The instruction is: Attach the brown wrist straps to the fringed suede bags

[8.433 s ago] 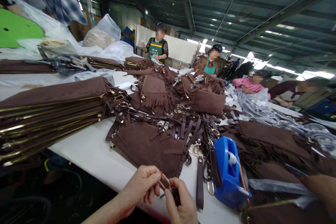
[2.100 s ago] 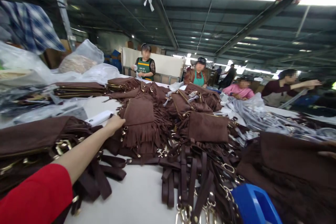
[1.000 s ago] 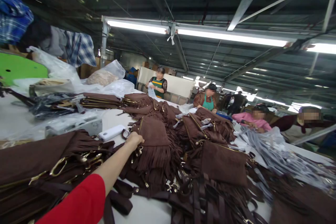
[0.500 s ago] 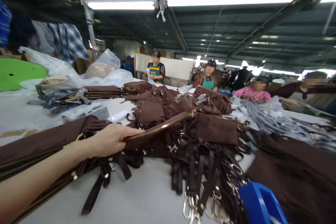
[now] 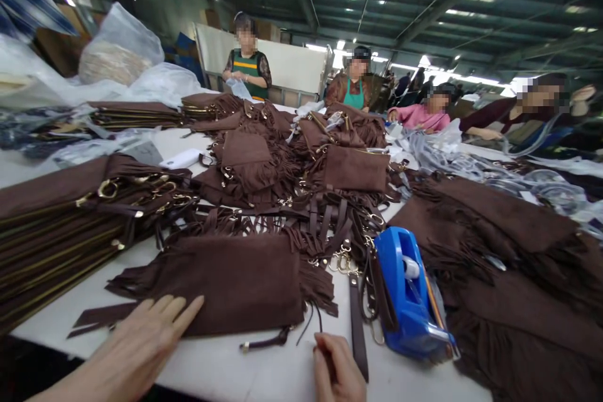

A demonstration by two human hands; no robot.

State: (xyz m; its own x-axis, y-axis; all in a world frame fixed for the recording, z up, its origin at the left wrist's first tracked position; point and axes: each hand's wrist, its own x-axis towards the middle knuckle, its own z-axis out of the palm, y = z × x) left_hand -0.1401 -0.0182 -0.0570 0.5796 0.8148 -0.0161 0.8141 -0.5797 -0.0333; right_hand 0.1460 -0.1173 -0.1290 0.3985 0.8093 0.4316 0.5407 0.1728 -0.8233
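Note:
A dark brown fringed zip pouch [image 5: 235, 282] lies flat on the white table in front of me. My left hand [image 5: 146, 339] rests on its near left part, fingers stretched out. Beyond the pouch's near right corner, my right hand [image 5: 339, 367] is closed, the fingers curled against the thumb. A thin dark cord [image 5: 319, 317] from the pouch reaches those fingertips; whether they pinch it is hidden. A short strap with a metal end [image 5: 266, 342] hangs off the pouch's near edge.
A blue tape dispenser [image 5: 405, 295] stands right of the pouch, beside straps with metal clasps [image 5: 343, 260]. Stacked brown pouches [image 5: 61, 226] lie left, more fringed ones [image 5: 509, 220] right. Several people are across the table, one in a green apron [image 5: 354, 94].
My left hand held a pouch up by its edge; now a pouch lies flat on the table under that hand. My right hand has come into view. The view has tipped downward.

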